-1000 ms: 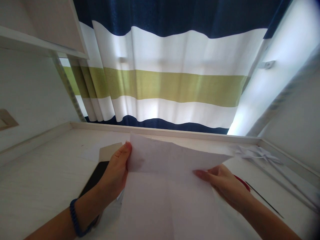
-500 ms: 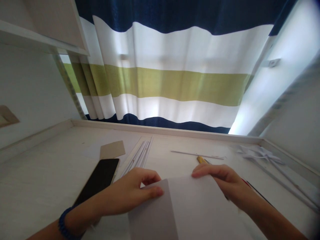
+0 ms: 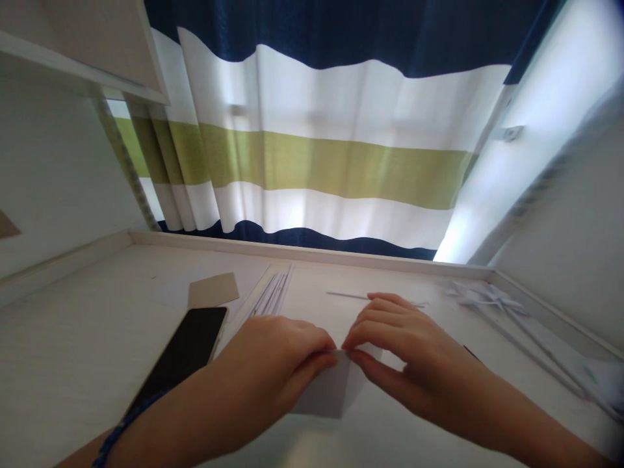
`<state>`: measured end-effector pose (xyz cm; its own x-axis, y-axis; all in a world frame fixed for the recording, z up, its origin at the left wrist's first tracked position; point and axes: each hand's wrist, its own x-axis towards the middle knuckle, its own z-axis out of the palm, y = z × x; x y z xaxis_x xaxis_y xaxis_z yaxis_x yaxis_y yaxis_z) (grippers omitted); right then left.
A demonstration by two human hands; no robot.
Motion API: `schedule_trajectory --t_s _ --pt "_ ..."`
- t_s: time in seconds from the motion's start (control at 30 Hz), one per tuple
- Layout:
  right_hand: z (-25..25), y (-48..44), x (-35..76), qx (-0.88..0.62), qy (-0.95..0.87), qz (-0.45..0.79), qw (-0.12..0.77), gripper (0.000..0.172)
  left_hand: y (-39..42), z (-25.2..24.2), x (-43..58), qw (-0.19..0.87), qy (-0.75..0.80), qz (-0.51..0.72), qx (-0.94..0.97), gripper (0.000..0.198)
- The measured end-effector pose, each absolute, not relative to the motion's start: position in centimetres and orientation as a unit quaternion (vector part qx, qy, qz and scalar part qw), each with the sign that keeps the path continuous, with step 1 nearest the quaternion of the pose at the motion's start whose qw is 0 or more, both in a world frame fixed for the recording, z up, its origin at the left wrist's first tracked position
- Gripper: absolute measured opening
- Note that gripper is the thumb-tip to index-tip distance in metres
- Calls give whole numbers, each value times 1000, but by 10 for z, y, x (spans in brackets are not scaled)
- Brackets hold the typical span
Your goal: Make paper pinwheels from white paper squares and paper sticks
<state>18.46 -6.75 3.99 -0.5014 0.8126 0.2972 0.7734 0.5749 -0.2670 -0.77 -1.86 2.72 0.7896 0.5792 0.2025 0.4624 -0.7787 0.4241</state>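
A folded piece of white paper (image 3: 324, 392) is held up between my two hands at the lower centre, its near side in shadow. My left hand (image 3: 273, 364) pinches its top edge between thumb and fingers. Close beside it, my right hand (image 3: 407, 348) pinches the same edge, the fingertips of both hands nearly touching. Behind my right hand lies a thin white stick (image 3: 347, 294), partly covered by the fingers.
A dark phone (image 3: 188, 351) lies left of my hands, a brown card (image 3: 213, 290) behind it. Several thin white strips (image 3: 271, 294) lie near the middle. White paper pieces and long sticks (image 3: 531, 344) are at the right. A raised rim (image 3: 312, 254) borders the table before a striped curtain.
My hands have come together at the paper's top edge, and my right hand has turned its fingers inward. The paper now shows a smaller, shaded face. The view has shifted slightly.
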Motion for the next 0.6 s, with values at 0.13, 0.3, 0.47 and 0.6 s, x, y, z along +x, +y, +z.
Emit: schedule_trajectory --t_s 0.13,0.3,0.47,0.6 --pt "39 -68 182 -514 -829 88 200 12 -19 26 -9 129 283 152 938 24" --pt "44 -68 174 -572 -787 138 187 17 -18 29 -9 106 308 125 937 21" --pt "49 -67 168 -588 -771 161 186 16 -18 36 -15 127 313 112 935 22" --pt "49 -66 171 -589 -763 189 187 16 -17 39 -20 140 311 105 934 24"
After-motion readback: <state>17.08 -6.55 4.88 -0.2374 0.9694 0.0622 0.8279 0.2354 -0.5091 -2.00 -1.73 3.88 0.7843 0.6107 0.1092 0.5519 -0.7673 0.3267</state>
